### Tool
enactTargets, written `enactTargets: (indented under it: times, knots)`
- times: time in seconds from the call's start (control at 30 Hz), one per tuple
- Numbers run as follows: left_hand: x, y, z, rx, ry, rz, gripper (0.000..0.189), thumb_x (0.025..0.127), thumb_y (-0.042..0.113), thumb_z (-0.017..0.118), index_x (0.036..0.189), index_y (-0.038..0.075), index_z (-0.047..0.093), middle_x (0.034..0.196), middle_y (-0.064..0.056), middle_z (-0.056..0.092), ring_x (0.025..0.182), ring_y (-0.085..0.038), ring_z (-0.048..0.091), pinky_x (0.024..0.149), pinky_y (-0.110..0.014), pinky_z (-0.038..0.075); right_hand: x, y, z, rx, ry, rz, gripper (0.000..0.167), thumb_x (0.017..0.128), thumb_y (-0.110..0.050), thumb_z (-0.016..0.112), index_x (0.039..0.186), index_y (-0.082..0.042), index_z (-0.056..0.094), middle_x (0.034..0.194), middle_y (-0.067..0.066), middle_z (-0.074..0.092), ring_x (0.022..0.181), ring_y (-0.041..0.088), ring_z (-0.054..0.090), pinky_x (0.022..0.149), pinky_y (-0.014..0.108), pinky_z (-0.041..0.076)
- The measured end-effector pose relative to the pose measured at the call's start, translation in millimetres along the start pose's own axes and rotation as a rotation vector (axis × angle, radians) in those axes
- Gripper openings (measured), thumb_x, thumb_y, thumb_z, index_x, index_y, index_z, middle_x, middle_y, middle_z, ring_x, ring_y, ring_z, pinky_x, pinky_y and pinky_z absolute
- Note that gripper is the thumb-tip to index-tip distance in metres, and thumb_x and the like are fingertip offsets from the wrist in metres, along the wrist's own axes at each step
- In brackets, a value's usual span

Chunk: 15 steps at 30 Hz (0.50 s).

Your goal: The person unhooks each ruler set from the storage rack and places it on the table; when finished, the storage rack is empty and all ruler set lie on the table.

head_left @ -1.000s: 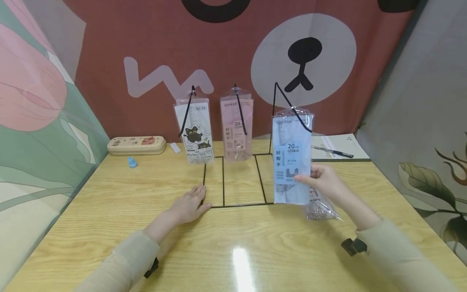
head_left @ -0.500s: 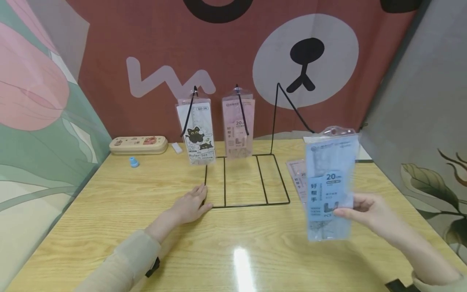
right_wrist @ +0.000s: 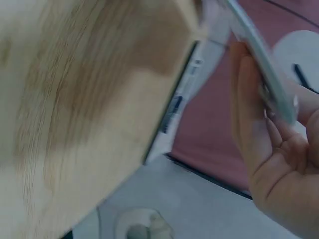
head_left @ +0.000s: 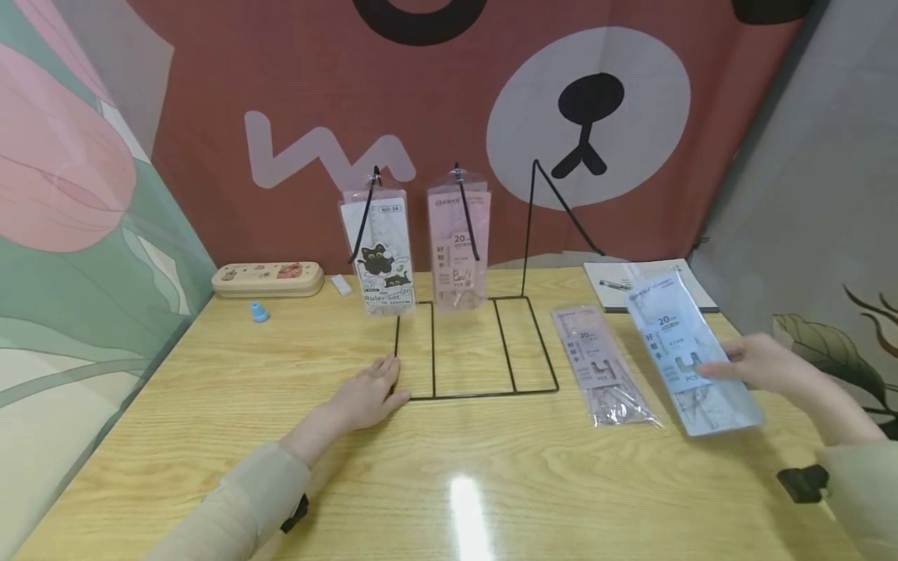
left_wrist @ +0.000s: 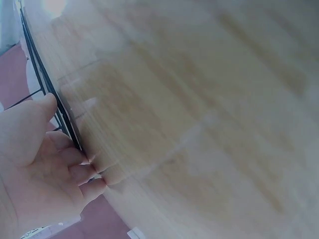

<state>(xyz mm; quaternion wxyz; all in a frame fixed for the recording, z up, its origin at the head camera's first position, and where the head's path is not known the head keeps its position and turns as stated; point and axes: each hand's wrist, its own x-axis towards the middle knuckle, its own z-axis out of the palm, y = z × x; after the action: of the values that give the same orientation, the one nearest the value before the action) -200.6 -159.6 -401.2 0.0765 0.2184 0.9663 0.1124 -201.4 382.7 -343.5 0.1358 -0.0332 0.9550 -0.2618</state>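
In the head view, a blue packet [head_left: 684,347] is held tilted in the right hand [head_left: 768,362] at the right of the table [head_left: 351,483], the thumb laid over its face and the other fingers tucked behind; whether its far end is touching the table cannot be told. Just beside it, a pink packet [head_left: 603,366] is laid flat. By the left hand [head_left: 365,393], the near left corner of a black wire rack [head_left: 473,395] is pressed, fingers relaxed and nothing enclosed. From the rack's other two hooks, a cat-printed packet [head_left: 375,226] and another pink one [head_left: 445,257] are hung; the right hook is left bare. In the left wrist view, the rack's bar is touched by the thumb, and the fingertips are set against the table, loosely bent. In the right wrist view, the blurred packet is seen edge-on, pinched between thumb and fingers, parted only by its thickness. It is judged light, slick-sleeved and fairly stiff, best taken by a long edge near the middle, with its thin hanging tab spared.
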Motion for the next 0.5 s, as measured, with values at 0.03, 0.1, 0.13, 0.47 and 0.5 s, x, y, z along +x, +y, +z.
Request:
enactTargets:
  times: [0.03,0.1,0.13,0.47,0.5]
  knots:
    - [0.0,-0.1,-0.1,0.004,-0.001,0.002,0.065,0.099,0.035,0.045,0.143,-0.010,0.028,0.151,-0.027,0.025,0.139,-0.043,0.027,0.113,-0.054,0.027,7.5,2,0,0.021,-0.035,0.005,0.061,0.088,-0.032,0.065,0.118,0.020,0.053,0.095,0.023,0.070,0.080,0.021,0.067,0.070,0.036,0.057]
    - [-0.1,0.0,-0.4,0.009,0.000,0.005,0.065,0.099,0.036,0.044,0.143,-0.010,0.027,0.151,-0.027,0.025,0.139,-0.043,0.027,0.113,-0.054,0.028,20.7,5,1,0.067,-0.107,0.022,0.057,0.089,-0.030,0.065,0.117,0.019,0.054,0.092,0.015,0.071,0.079,0.017,0.066,0.072,0.033,0.057]
    - [0.0,0.1,0.1,0.010,0.001,0.007,0.065,0.099,0.036,0.044,0.143,-0.010,0.027,0.151,-0.027,0.025,0.139,-0.043,0.027,0.113,-0.054,0.028,26.5,7,2,0.093,-0.136,0.032,0.055,0.089,-0.029,0.064,0.115,0.019,0.055,0.091,0.011,0.071,0.079,0.016,0.065,0.072,0.032,0.056]
    - [0.0,0.8,1.9,0.016,0.004,0.012,0.065,0.100,0.035,0.044,0.143,-0.010,0.027,0.151,-0.028,0.025,0.139,-0.043,0.027,0.112,-0.053,0.028,43.9,-1,6,-0.120,-0.025,0.091,0.057,0.085,-0.039,0.064,0.086,0.017,0.060,0.071,0.016,0.062,0.068,0.029,0.060,0.067,0.040,0.053]
    - [-0.1,0.7,1.8,0.015,0.002,0.009,0.065,0.100,0.035,0.044,0.143,-0.010,0.027,0.151,-0.027,0.024,0.139,-0.043,0.027,0.112,-0.054,0.028,42.1,-6,6,-0.190,0.026,0.085,0.062,0.084,-0.044,0.063,0.088,0.018,0.059,0.077,0.025,0.062,0.073,0.038,0.059,0.070,0.045,0.052]
